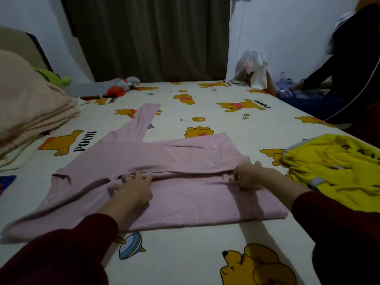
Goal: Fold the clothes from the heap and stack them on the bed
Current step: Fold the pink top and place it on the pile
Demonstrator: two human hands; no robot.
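The bed [205, 264] fills the room's middle, covered by a cream sheet printed with yellow cartoon bears. Behind its far edge hangs a dark brown curtain [152, 38], closed, with pale white walls [287, 38] on both sides of it. A thin cord [241, 27] hangs down the wall just right of the curtain. Left of the bed stands a beige headboard [18, 48]. The light is dim.

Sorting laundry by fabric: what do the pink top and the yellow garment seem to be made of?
Pink top: looks like soft matte knit, perhaps cotton jersey; it drapes limply and folds with rounded creases. Yellow garment: thin matte cloth that bunches in many small crumples, with pale trim; the fibre cannot be told.
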